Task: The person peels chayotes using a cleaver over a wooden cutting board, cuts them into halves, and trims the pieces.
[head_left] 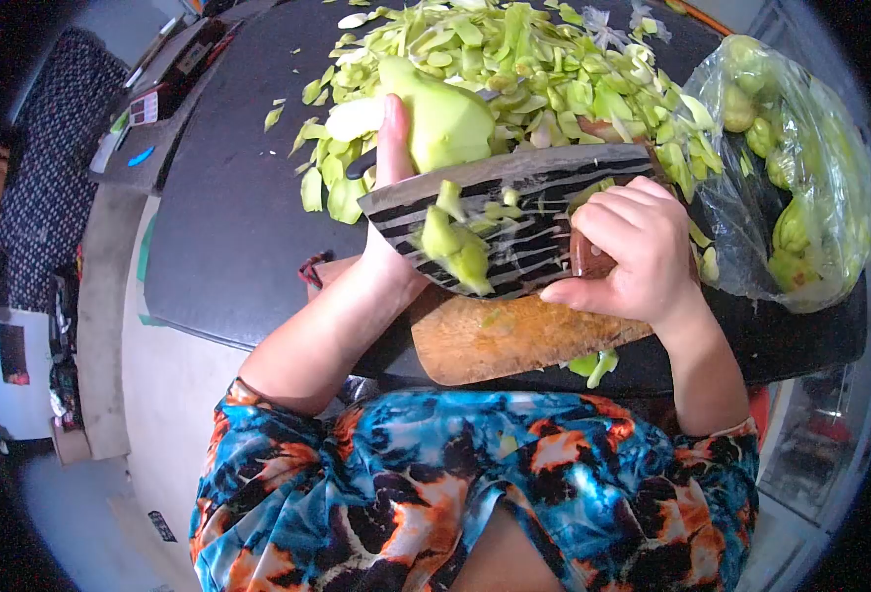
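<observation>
A peeled pale-green chayote [445,123] is in my left hand [393,148], with the thumb along its near side; my other fingers are hidden. My right hand [638,252] wraps round the brown wooden handle of a broad cleaver [524,197]. Its blade lies across in front of my left palm, just below the chayote. Green shapes show on the blade's face; whether they are stuck bits or reflections I cannot tell. Under the cleaver is a worn wooden cutting board [514,340]. A dark curved thing [361,165] shows by my left thumb, its kind unclear.
Beyond my hands a large heap of green slices and peelings [554,59] covers the dark table [223,197]. A clear plastic bag [845,148] holding several whole chayotes lies at the right. Some green scraps [593,367] lie at the table's near edge.
</observation>
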The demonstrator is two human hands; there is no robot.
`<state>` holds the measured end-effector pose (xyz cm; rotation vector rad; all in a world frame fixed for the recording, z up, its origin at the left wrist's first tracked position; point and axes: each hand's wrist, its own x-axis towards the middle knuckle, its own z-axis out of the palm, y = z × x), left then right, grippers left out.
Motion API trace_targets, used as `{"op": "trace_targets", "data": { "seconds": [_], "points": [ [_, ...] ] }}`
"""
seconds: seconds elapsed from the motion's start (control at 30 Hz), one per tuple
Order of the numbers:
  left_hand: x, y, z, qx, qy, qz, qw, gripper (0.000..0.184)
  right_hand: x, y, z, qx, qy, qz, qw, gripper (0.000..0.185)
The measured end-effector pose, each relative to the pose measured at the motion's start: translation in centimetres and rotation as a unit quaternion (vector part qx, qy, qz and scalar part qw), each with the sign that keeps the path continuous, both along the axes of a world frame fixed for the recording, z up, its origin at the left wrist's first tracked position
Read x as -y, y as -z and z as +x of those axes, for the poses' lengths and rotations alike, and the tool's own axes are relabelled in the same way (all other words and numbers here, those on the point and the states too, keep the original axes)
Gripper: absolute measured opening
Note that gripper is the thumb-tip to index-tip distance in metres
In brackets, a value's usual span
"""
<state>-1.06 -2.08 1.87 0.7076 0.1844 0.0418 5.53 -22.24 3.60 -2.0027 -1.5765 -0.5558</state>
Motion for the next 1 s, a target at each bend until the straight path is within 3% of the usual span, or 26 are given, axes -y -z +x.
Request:
{"op": "trace_targets", "data": {
  "seconds": [0.2, 0.3, 0.5, 0.67, 1.0],
  "points": [
    [0.09, 0.25, 0.2, 0.025, 0.048, -0.064, 0.996, 0.081, 0.0, 0.09, 0.02, 0.009, 0.011, 0.009, 1.0, 0.054],
    [0.55, -0.32, 0.11, 0.023, 0.011, 0.029, 0.999, 0.08, -0.05, -0.02, -0.11, 0.017, 0.014, 0.013, 1.0, 0.054],
    [0.62, -0.46, -0.32, 0.024, -0.013, 0.061, 0.998, 0.078, -0.1, -0.11, -0.27, 0.02, 0.043, 0.007, 0.999, 0.05],
    [0.37, 0.31, 0.13, 0.045, -0.043, 0.009, 0.998, 0.069, -0.28, 0.01, -0.35, 0.018, 0.063, 0.016, 0.998, 0.049],
    [0.73, -0.32, -0.02, 0.022, -0.073, 0.04, 0.996, 0.07, -0.58, 0.26, -0.79, 0.017, 0.098, 0.025, 0.995, 0.051]
  ]
}}
